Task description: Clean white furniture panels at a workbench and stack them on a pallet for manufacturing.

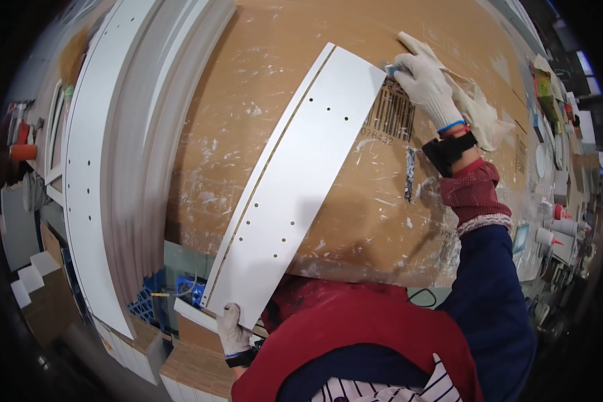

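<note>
Closest to the camera is the person's own body, in a red and dark blue top. Down low, the left hand (233,329) wears a white glove with a black band at the wrist. Its fingers are curled shut on the near end of a long white board (301,181). The board lies flat on the desk (248,120) and runs away from the person, up and to the right. It has small round holes in rows and a thin brown strip along its left edge.

The desk is covered with brown cardboard that has many white paint marks and a black striped label on it. A small dark smear (409,174) sits on the cardboard just right of the board.

At the far end of the board is the right hand (425,84), also in a white glove, with a blue and red cuff and a black wrist band. Its fingers are closed on a small blue thing (392,69) that presses against the far corner of the board. What the blue thing is cannot be told. A pale crumpled cloth (479,107) lies under and beside this hand.

To the left, a stack of more long white boards (107,167) lies on the desk, well apart from the hands. On the far right there are small bottles and jars (559,221), too small to tell apart.
</note>
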`<state>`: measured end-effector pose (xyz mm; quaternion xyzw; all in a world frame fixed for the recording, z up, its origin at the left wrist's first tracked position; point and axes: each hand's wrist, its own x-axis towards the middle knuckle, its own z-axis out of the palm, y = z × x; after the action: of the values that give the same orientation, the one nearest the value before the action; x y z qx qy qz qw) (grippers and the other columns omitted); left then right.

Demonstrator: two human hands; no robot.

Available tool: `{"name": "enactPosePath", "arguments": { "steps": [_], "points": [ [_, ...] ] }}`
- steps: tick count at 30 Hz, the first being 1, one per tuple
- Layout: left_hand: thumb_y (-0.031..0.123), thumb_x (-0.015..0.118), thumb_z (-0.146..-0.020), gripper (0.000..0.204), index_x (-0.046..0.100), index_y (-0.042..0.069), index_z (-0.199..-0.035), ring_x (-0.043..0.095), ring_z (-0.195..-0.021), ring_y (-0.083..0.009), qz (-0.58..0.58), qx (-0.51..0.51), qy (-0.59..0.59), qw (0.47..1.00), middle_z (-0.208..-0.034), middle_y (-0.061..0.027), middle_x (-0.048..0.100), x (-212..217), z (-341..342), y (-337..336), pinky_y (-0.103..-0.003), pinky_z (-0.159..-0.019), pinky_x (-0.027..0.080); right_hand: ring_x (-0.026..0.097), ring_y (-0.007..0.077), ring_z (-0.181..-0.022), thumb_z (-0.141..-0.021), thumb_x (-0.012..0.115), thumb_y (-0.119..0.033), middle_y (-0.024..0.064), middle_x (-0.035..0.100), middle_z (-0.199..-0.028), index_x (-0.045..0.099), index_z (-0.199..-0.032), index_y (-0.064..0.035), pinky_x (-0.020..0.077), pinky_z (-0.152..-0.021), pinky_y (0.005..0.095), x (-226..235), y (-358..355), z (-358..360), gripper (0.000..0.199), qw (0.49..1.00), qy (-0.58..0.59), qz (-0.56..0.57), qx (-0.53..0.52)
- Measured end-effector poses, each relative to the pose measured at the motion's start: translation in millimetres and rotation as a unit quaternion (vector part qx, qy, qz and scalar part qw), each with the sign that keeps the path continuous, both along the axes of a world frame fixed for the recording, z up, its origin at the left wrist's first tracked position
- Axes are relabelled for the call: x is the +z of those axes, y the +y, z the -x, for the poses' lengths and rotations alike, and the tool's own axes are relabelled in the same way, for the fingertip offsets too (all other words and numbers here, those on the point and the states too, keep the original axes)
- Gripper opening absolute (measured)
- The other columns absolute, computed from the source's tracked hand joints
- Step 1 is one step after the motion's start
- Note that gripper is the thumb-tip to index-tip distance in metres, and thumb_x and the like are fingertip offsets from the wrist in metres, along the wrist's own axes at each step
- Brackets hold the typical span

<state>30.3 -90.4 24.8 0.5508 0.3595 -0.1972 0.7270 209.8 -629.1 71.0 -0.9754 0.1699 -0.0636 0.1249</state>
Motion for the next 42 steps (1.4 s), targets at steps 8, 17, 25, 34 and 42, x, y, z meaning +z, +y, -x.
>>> {"name": "enactPosePath", "arguments": {
  "steps": [8,17,25,34,42],
  "points": [
    [0.021,0.069,-0.083,0.055,0.042,-0.003,-0.124,0.062,-0.094,-0.0251,0.025,-0.024,-0.002,0.999,-0.109,-0.0148,0.058,-11.8,1.0,9.0,-0.040,-0.078,0.056,0.050,0.0276,-0.116,-0.082,0.060,-0.018,0.0106,0.050,-0.135,0.061,-0.092,-0.0008,0.0406,-0.095,0.0342,-12.6,-10.3,-1.1,0.020,0.995,-0.070,-0.062,-0.040],
    [0.016,0.068,-0.084,0.050,0.042,-0.006,-0.120,0.064,-0.091,-0.0260,0.045,0.002,-0.026,0.999,-0.108,-0.0176,0.058,-10.3,0.9,7.1,-0.040,-0.076,0.059,0.061,0.0291,-0.096,-0.081,0.059,-0.035,0.0158,0.064,-0.106,0.062,-0.108,-0.0063,0.0478,-0.081,0.0371,-16.5,-14.8,-6.9,0.040,0.990,-0.111,-0.044,-0.077],
    [0.016,0.073,-0.079,0.056,0.044,-0.002,-0.123,0.062,-0.089,-0.0215,0.029,0.002,-0.021,0.999,-0.104,-0.0105,0.058,-19.9,3.3,24.8,-0.036,-0.071,0.057,0.059,0.0191,-0.078,-0.081,0.061,-0.037,0.0097,0.064,-0.088,0.062,-0.102,-0.0023,0.0471,-0.070,0.0310,14.7,16.3,-36.8,0.041,0.980,-0.048,-0.185,-0.060],
    [0.007,0.063,-0.081,0.029,0.050,-0.001,-0.104,0.057,-0.053,-0.0133,-0.009,0.053,-0.012,0.998,-0.077,-0.0058,0.057,-10.8,-1.6,13.6,-0.026,-0.043,0.049,0.060,0.0191,-0.071,-0.078,0.063,-0.039,0.0112,0.064,-0.080,0.064,-0.098,-0.0042,0.0488,-0.067,0.0320,14.0,37.1,-85.4,0.040,0.992,-0.011,-0.121,0.012],
    [0.004,0.060,-0.082,0.027,0.049,-0.005,-0.105,0.061,-0.066,-0.0161,-0.018,0.047,0.008,0.999,-0.084,-0.0077,0.058,-8.2,-4.5,15.0,-0.030,-0.056,0.053,0.061,0.0203,-0.076,-0.082,0.061,-0.036,0.0087,0.064,-0.083,0.063,-0.101,-0.0072,0.0487,-0.066,0.0337,-13.1,30.2,-102.2,0.035,0.998,-0.042,-0.041,0.022]
  ]
}}
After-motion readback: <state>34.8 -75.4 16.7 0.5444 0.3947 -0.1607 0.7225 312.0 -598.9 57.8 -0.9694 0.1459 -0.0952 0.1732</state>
